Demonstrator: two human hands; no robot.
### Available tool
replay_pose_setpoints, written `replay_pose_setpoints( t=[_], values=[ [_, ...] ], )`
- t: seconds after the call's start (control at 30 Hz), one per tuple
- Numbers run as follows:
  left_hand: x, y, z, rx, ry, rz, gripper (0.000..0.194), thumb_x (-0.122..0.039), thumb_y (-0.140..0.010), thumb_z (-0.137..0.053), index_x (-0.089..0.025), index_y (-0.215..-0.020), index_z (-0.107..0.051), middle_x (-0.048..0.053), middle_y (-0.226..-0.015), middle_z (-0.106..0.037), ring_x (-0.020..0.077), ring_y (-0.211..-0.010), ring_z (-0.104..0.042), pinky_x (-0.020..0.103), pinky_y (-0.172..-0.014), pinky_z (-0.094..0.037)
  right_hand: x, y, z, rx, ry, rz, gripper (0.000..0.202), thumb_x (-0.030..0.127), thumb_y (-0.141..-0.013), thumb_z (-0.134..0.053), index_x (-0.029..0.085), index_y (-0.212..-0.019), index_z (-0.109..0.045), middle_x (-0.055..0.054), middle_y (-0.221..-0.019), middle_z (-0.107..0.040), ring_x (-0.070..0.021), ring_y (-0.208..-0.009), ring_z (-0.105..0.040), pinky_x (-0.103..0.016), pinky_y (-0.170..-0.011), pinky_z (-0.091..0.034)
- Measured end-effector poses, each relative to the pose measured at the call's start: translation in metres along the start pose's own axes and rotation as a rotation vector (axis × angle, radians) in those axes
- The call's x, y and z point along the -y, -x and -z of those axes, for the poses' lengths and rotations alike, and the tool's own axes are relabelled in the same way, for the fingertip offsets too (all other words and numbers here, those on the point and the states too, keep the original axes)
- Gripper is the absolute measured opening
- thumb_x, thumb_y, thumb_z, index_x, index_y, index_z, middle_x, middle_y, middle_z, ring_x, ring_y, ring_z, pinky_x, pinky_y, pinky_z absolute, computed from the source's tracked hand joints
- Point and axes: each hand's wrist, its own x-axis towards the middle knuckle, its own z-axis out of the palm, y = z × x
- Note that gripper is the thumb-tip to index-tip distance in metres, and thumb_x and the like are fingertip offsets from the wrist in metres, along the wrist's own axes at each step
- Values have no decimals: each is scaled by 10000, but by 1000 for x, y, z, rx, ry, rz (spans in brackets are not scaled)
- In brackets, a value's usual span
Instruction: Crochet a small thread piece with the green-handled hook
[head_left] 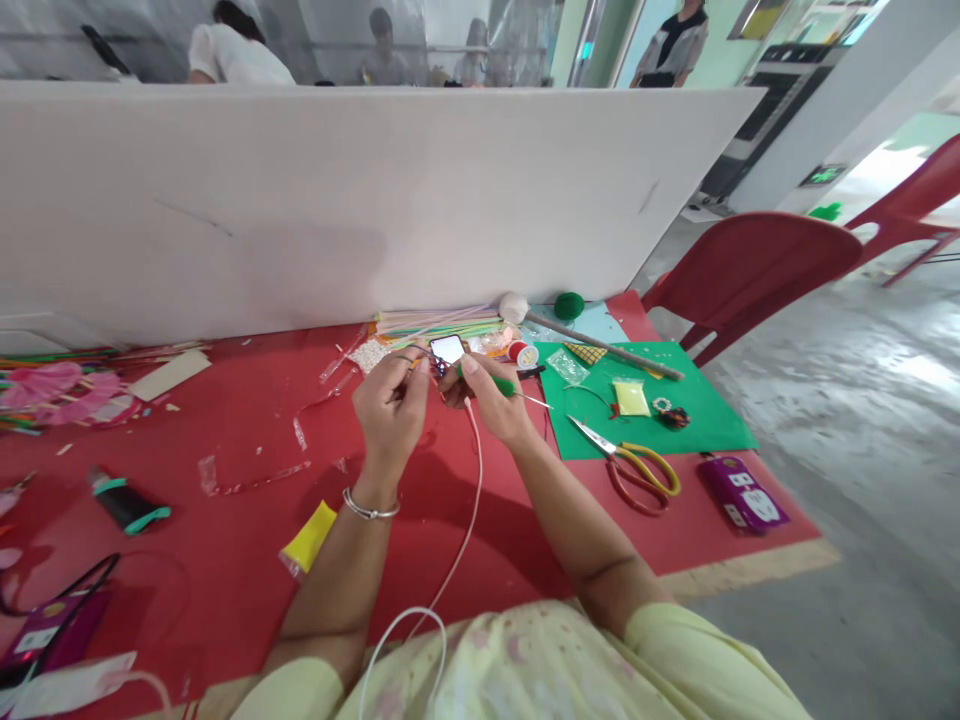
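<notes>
My left hand [391,402] is closed, thumb and fingertips pinched on what looks like a thin dark strand [411,349]. Close to its right, my right hand [491,400] is wrapped round a green-handled tool [504,386]. The tool's thin metal shaft points right, away from the left hand; its tip is too fine to tell its kind. Small dark bits show between the two hands, partly hidden by the fingers. Just beyond them lies a phone [448,348] with a lit screen, and a pale cable [477,470] runs from near the hands toward my body.
Yellow-and-red-handled scissors [641,474] lie open by a green sheet [720,420]. A red thread spool [523,354], a stick [607,345] and a purple box [742,493] are at right. A black-and-teal cutter [127,503] lies left. A white board [300,200] stands behind the table.
</notes>
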Motion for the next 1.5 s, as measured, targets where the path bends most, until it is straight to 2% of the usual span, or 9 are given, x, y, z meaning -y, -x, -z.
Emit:
replay_pose_setpoints(
  t=[0.1, 0.17, 0.37, 0.6, 0.73, 0.9, 1.03, 1.2, 1.5],
  values=[
    [2, 1, -1, 9, 88, 107, 232, -324, -873, -740, -228, -1074, -804, 33, -900, -743, 110, -605, -554, 235, -581, -470, -2, 1, -2, -32, -21, 11, 547, 678, -967, -525, 193, -782, -697, -26, -695, -666, -130, -568, -609, -274, -557, -493],
    [3, 2, -3, 7, 176, 173, 264, -342, -869, -749, -226, -1102, -792, 28, -916, -741, 84, -560, -509, 220, -526, -432, -3, 2, -3, -39, -33, 8, 536, 676, -967, -525, 196, -793, -688, -27, -717, -679, -126, -562, -610, -273, -551, -497],
    [1, 5, -8, -5, 192, 194, 455, -328, -818, -797, -235, -1259, -739, 41, -992, -764, 107, -667, -615, 211, -575, -480, -4, 5, -9, -29, -14, 69, 486, 662, -969, -536, 215, -822, -654, -3, -672, -642, -128, -572, -604, -272, -567, -507],
    [5, 0, -6, -68, 263, 176, 292, -265, -794, -818, -250, -1086, -802, 28, -922, -773, 148, -774, -681, 255, -694, -542, -13, 7, -12, -64, -24, 77, 421, 647, -964, -561, 228, -939, -600, -5, -768, -706, -104, -547, -609, -245, -531, -482],
    [7, -2, -3, -36, 342, 221, 313, -281, -773, -842, -260, -1083, -803, 26, -930, -759, 134, -735, -661, 233, -612, -507, -15, 6, -11, -52, -21, 91, 407, 631, -972, -561, 226, -958, -596, -4, -781, -699, -106, -562, -621, -247, -542, -494],
    [4, -4, 2, 61, 418, 278, 382, -283, -753, -858, -293, -1130, -795, 10, -917, -719, 85, -595, -551, 210, -496, -403, -14, 4, -11, -67, -64, 77, 432, 658, -959, -562, 229, -942, -604, 14, -736, -660, -103, -545, -581, -255, -542, -487],
    [2, -5, 4, 133, 430, 252, 296, -301, -806, -819, -274, -1100, -802, 25, -1003, -728, 42, -497, -405, 217, -440, -322, -14, 4, -10, -48, -83, 85, 394, 612, -983, -561, 224, -949, -616, 19, -718, -653, -100, -533, -587, -248, -527, -486],
    [10, -5, 2, 83, 385, 221, 366, -328, -802, -828, -264, -1160, -788, 32, -958, -753, 94, -623, -579, 218, -550, -461, -17, 3, -9, -25, -105, 134, 337, 546, -1011, -557, 219, -965, -624, 23, -722, -659, -94, -528, -599, -236, -519, -495],
    [19, -4, 2, 56, 359, 200, 417, -289, -782, -837, -277, -1194, -776, 27, -950, -749, 145, -776, -679, 249, -664, -543, -16, 2, -10, -56, -91, 78, 404, 613, -994, -538, 222, -941, -623, 14, -703, -691, -104, -509, -612, -239, -491, -484]
  ],
)
